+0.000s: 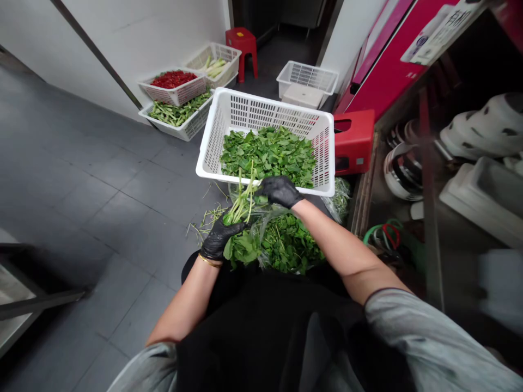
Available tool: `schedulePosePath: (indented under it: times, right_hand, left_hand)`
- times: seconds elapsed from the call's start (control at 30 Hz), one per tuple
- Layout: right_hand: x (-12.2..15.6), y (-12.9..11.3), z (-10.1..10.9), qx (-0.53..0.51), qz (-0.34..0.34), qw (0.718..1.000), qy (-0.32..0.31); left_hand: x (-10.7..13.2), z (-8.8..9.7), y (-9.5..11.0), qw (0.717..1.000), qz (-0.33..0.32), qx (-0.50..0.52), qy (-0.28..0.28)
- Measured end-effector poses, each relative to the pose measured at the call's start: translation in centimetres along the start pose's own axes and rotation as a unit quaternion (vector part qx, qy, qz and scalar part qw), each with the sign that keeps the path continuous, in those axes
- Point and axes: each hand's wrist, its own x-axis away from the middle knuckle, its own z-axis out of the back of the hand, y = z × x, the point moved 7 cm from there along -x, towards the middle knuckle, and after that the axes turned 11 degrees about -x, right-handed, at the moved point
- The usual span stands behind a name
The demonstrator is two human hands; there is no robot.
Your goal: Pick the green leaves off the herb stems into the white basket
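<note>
My left hand (220, 238), in a black glove, is closed around a bunch of leafy greens (242, 206). Its pale stems point up and away from me, while leaves hang below by my wrist. Beside those stems, my gloved right hand (281, 190) is at the near rim of a white plastic basket (267, 98). Its fingers are curled together, and whatever is between them is hidden. Loose green leaves (269, 155) cover the basket's bottom. Under my forearms, an open clear plastic bag (263, 226) holds more leafy greens (292, 242).
Trimmed stems (204, 223) litter the grey tiled floor (102, 218) at left. Farther off are stacked baskets of red chillies (174, 79) and green beans (180, 113), plus a red stool (242, 46). A red plastic stool (355, 142) and a metal shelf (433, 218) stand at right.
</note>
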Motion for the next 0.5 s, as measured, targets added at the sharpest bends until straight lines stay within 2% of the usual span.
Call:
schedulePosePath:
  times: [0.07,0.13,0.2,0.27,0.3,0.4,0.43,0.5]
  right_hand:
    - [0.4,-1.4,2.1,-0.021,0.05,0.994,0.096]
    - [1.3,-1.5,2.5,-0.052,0.061,0.987,0.138]
    - [2.3,-0.3,0.4,-0.076,0.03,0.991,0.103]
    - [3.1,1.5,-3.4,-0.07,-0.019,0.997,0.014]
    - [3.5,2.3,-5.0,-0.067,-0.036,0.997,-0.011]
    - [4.5,4.1,-7.7,-0.093,-0.078,0.993,0.011]
    - [4.7,4.6,-8.1,-0.102,-0.097,0.99,0.024]
    - [5.0,5.2,-8.8,-0.097,-0.123,0.988,0.0]
  left_hand:
    - [-0.1,0.7,-0.2,0.999,0.0,0.031,0.031]
    - [-0.4,1.6,-0.8,0.995,0.001,0.067,0.077]
    - [-0.8,2.0,-1.4,0.99,0.001,0.094,0.103]
    - [-1.1,1.8,-1.8,0.988,-0.014,0.105,0.116]
    - [-1.0,1.6,-1.8,0.986,-0.029,0.105,0.123]
    - [0.2,1.5,-1.4,0.978,-0.084,0.101,0.161]
    - [0.5,1.4,-1.6,0.978,-0.086,0.106,0.159]
    - [1.0,1.4,-1.7,0.978,-0.094,0.133,0.13]
